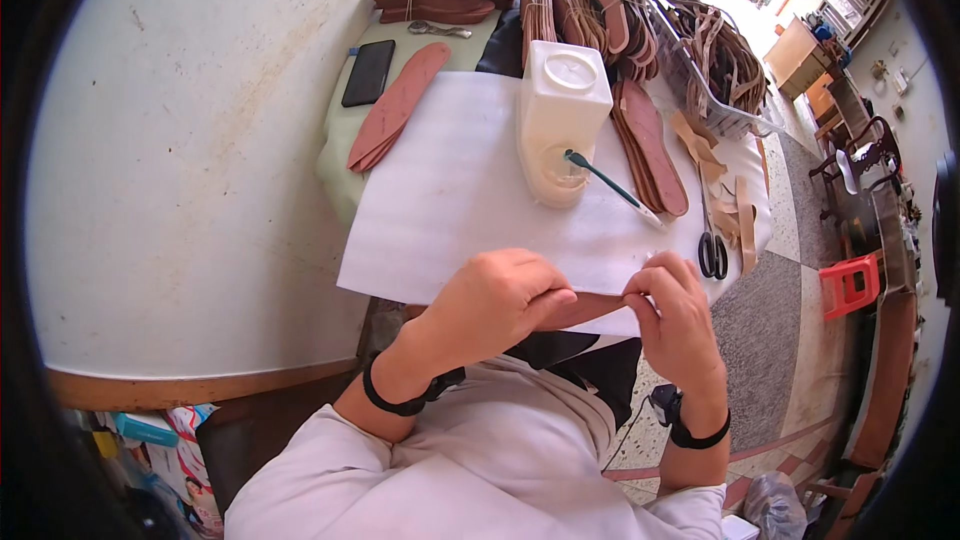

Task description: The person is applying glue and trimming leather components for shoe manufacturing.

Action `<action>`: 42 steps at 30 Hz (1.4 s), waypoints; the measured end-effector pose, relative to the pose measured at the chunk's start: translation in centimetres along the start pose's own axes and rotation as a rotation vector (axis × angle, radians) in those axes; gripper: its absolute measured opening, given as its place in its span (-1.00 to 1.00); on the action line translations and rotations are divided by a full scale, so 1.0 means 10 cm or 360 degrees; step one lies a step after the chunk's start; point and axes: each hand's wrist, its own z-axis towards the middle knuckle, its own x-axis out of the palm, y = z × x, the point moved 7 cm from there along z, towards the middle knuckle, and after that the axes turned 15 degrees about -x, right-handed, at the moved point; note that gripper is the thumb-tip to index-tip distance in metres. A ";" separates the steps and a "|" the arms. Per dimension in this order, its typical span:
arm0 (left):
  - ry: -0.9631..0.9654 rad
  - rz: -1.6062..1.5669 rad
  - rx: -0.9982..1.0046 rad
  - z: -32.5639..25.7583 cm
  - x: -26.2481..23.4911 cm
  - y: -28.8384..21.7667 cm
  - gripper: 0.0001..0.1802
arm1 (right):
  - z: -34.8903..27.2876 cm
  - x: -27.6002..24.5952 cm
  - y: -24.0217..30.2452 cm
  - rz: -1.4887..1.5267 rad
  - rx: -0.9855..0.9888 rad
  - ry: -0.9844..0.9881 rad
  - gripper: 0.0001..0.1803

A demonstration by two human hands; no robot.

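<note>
Your left hand [495, 300] and right hand [680, 315] both pinch a brown leather strip [590, 308] at the near edge of the white sheet [450, 200], fingers closed on its ends. Keep it flat and taut, clear of the scissors [712, 240] to the right.

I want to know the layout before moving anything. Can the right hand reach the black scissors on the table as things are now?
Probably yes. The black scissors lie just beyond the right hand, with nothing between them. But that hand, together with the left hand, is holding a brown leather strip, so it would have to let go first.
</note>
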 end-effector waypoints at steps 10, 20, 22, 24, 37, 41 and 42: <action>-0.0184 0.0040 -0.0052 0.04 -0.07 -0.02 -0.91 | -0.11 0.02 -0.21 0.0181 0.0281 -0.0198 -0.89; -0.0119 0.0087 -0.0123 0.04 -0.06 0.02 -0.89 | -0.11 0.15 -0.31 0.0567 0.0287 -0.0330 -0.91; -0.0078 0.0116 -0.0120 0.05 -0.04 0.03 -0.86 | -0.11 0.15 -0.32 0.0542 0.0260 -0.0300 -0.91; -0.0027 0.0178 -0.0121 0.06 -0.01 0.03 -0.81 | -0.12 0.15 -0.33 0.0453 0.0223 -0.0250 -0.92; -0.0005 0.0166 -0.0324 0.09 0.00 0.18 -0.85 | -0.19 0.14 -0.50 0.0522 0.0501 -0.0331 -0.95; 0.0006 0.0138 -0.0347 0.09 -0.03 0.19 -0.85 | -0.24 0.21 -0.58 0.0673 0.0528 -0.0390 -0.84; 0.0006 0.0127 -0.0338 0.09 -0.04 0.19 -0.85 | -0.28 0.22 -0.62 0.0683 0.0552 -0.0438 -0.79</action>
